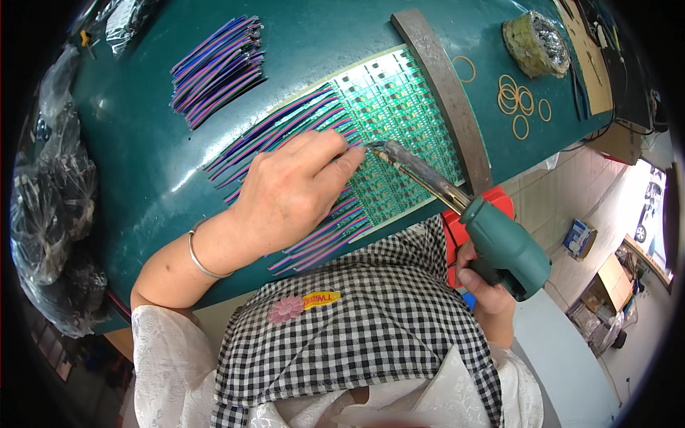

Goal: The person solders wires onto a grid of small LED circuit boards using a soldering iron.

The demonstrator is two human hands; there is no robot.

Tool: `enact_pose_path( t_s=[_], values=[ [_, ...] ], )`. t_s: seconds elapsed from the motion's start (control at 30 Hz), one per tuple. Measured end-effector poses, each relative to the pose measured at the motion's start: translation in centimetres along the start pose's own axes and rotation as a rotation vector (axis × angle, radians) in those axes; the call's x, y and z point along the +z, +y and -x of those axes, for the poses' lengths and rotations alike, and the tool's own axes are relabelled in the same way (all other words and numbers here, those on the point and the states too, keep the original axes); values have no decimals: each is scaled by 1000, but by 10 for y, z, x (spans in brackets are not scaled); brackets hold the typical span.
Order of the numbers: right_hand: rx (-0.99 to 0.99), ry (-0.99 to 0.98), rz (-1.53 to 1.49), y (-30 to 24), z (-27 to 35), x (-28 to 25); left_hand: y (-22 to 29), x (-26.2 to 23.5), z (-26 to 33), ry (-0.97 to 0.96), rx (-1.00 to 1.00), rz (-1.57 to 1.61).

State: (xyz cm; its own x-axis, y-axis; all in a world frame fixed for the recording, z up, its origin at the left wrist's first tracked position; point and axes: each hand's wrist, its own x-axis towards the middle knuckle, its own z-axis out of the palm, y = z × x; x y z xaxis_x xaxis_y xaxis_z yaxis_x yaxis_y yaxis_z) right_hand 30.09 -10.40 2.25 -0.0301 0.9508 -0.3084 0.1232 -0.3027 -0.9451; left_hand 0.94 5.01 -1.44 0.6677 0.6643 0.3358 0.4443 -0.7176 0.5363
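Observation:
A panel of green circuit boards (pixel 396 107) lies on the table, with rows of multicoloured wires (pixel 278 132) reaching out from its left edge. My left hand (pixel 292 178) rests over those wires, its fingertips pinched together at the board; the wire ends between them are mostly hidden. In my right hand (pixel 489 285) is a green soldering gun (pixel 506 246), held by its handle. Its long metal barrel points up and left, and the tip meets the board area right beside my left fingertips. A dark metal bar (pixel 446 96) lies across the panel's right side.
A bundle of loose wires (pixel 217 68) sits at the far left of the green table (pixel 314 32). Rubber bands (pixel 521 100) and a roll wrapped in yellowed tape (pixel 535 44) are at the right. Clear plastic bags (pixel 50 214) line the left edge. Something red (pixel 499 201) stands behind the gun.

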Motion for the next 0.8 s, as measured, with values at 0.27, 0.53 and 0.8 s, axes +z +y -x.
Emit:
enact_pose_path(
  t_s=[0.27,0.53,0.8],
  values=[
    [68,188,-307,-17,4,14,-1,0,0,-10,1,0],
    [91,56,-197,-6,3,2,-2,4,1,13,22,-15],
    [30,46,-92,2,2,2,1,0,-1,-23,-10,-11]
  ],
)
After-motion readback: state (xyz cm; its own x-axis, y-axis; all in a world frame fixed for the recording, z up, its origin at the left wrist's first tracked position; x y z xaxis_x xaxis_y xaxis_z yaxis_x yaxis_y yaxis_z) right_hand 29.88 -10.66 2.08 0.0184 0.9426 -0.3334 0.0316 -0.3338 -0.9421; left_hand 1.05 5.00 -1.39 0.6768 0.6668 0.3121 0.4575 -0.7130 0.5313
